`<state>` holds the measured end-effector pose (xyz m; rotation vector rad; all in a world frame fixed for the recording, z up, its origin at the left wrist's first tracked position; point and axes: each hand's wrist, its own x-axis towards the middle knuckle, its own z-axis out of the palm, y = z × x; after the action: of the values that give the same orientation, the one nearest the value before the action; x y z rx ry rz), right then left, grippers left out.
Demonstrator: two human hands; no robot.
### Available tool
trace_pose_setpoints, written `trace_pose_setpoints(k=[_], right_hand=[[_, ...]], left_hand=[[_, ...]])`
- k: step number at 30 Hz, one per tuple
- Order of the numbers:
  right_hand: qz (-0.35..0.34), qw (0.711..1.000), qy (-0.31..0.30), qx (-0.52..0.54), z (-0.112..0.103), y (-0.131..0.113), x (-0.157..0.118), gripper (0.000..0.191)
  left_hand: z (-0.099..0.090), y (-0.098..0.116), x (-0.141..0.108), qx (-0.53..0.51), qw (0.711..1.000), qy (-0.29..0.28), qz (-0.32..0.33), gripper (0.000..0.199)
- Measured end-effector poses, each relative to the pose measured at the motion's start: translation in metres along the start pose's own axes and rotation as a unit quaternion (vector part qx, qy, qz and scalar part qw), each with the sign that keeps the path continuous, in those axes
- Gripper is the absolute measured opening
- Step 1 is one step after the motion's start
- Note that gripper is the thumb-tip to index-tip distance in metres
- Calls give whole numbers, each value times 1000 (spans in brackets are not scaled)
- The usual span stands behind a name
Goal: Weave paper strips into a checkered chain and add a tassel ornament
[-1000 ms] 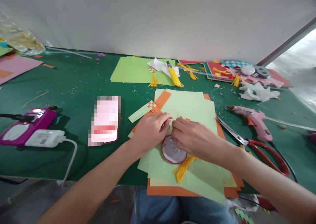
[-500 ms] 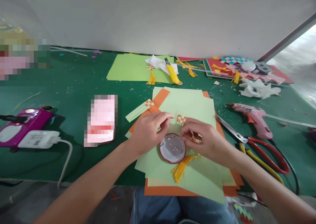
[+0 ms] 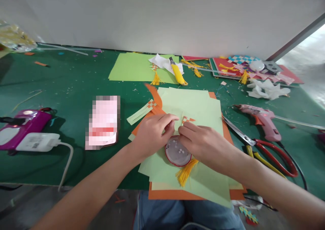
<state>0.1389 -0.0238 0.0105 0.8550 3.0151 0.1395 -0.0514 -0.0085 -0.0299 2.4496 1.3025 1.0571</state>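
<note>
Light green and orange sheets (image 3: 193, 103) lie stacked at the table's front edge. On them rests a round red-rimmed dish (image 3: 177, 152) with several small white pieces inside. My left hand (image 3: 156, 130) is at the dish's upper left, thumb and forefinger pinched on something too small to make out. My right hand (image 3: 199, 137) reaches over the dish's right rim with closed fingers; what they hold is hidden. Just above its fingertips shows an orange and pale green woven piece (image 3: 187, 119). A yellow tassel (image 3: 187, 173) lies below the dish. Woven paper strips (image 3: 142, 111) lie left of the stack.
On the right lie red-handled scissors (image 3: 254, 142) and a pink glue gun (image 3: 264, 118) with its cord. A phone (image 3: 103, 121) and a purple power strip (image 3: 38, 120) are on the left. Behind are green sheets (image 3: 132, 66) and a yellow cutter (image 3: 177, 72).
My right hand has moved left over the dish's rim, fingers closer together. The woven piece near it has shifted and is more covered. An orange strip at the upper left now curls up.
</note>
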Motion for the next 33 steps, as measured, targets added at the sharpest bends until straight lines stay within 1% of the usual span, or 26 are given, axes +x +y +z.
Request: trace_pose_setpoints(k=[5,12,18,22,27,33], right_hand=[[-20,999,-35,-19,2,3,7,15],[-56,997,-41,-24,9,13,10,15],[-91,994,-59,-22,7,17,12,14],[-88,994,-62,-34,0,15,10,17],[-79,995,-58,-18,-9,13,6,20],[-39,997,-56,-22,-6,8,5,24]], left_hand=[[0,0,1,-1,1000,-3,10,19],[2,-2,-1,-2,1000,-24,5,20],[2,-2,-1,4,1000,-18,11,20],[2,-1,-1,9,1000,-11,14,19],[4,-1,-2,16,1000,0,21,18],[4,-2,-2,15,1000,2,23,18]])
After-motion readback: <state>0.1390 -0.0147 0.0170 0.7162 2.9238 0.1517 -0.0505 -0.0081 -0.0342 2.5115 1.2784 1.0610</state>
